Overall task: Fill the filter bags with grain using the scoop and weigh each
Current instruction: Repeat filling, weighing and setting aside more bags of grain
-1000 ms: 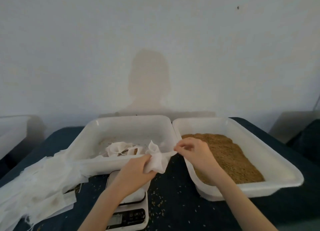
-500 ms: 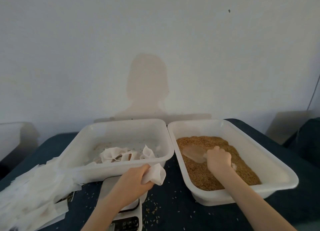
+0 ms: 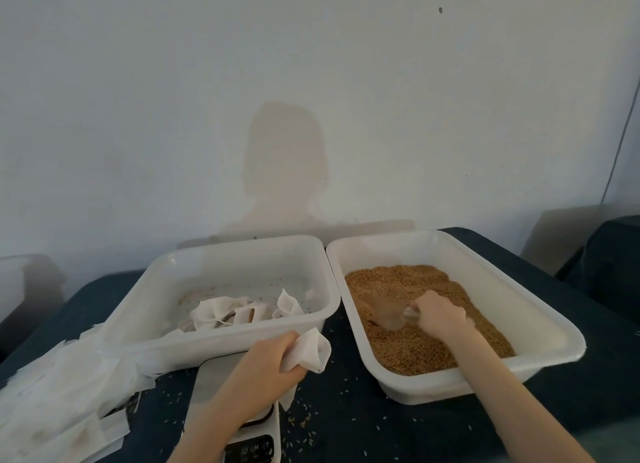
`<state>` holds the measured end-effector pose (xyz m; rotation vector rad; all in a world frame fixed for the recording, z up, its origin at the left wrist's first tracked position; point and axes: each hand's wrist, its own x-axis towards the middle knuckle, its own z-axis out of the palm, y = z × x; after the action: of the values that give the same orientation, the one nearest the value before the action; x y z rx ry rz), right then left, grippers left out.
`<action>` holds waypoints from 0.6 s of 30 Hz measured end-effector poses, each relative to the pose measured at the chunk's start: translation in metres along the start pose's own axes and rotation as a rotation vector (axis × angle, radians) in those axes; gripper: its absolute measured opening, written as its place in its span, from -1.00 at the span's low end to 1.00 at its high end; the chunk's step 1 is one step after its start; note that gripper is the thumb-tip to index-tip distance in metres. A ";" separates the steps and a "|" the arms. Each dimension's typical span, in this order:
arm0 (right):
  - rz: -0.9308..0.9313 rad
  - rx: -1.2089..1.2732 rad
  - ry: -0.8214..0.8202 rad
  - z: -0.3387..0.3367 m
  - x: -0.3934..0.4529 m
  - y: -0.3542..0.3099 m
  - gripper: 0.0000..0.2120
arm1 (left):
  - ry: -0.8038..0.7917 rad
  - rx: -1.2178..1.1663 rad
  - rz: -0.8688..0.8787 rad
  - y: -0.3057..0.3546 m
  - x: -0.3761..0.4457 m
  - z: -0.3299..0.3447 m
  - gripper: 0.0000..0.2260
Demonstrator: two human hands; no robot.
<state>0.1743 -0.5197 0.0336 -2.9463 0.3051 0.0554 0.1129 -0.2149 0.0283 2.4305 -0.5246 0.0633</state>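
My left hand (image 3: 265, 370) grips a white filter bag (image 3: 310, 350) with its mouth open toward the right, above the white kitchen scale (image 3: 221, 381). My right hand (image 3: 438, 313) holds the handle of a clear plastic scoop (image 3: 386, 310), whose bowl lies in the brown grain (image 3: 412, 344) inside the right white tray (image 3: 540, 318). The left white tray (image 3: 311, 251) holds several filled filter bags (image 3: 239, 313). The scale's display is hidden by my left forearm.
A pile of flat empty filter bags (image 3: 59, 396) lies on the dark blue tabletop (image 3: 381, 428) at the left. Loose grains are scattered in front of the trays. Another white container (image 3: 24, 282) stands at the far left, a dark object (image 3: 613, 261) at the far right.
My right hand left the bag's mouth, moved into the grain tray and took the scoop, which now digs lower into the grain. My left hand kept the bag above the scale.
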 end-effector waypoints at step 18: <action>-0.240 0.423 0.179 -0.001 0.004 -0.003 -0.68 | 0.025 0.007 -0.090 -0.019 -0.005 -0.009 -0.89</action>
<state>0.1788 -0.5181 0.0350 -2.5457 -0.0182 -0.2721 0.1162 -0.1939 0.0231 2.4535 -0.4043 0.0580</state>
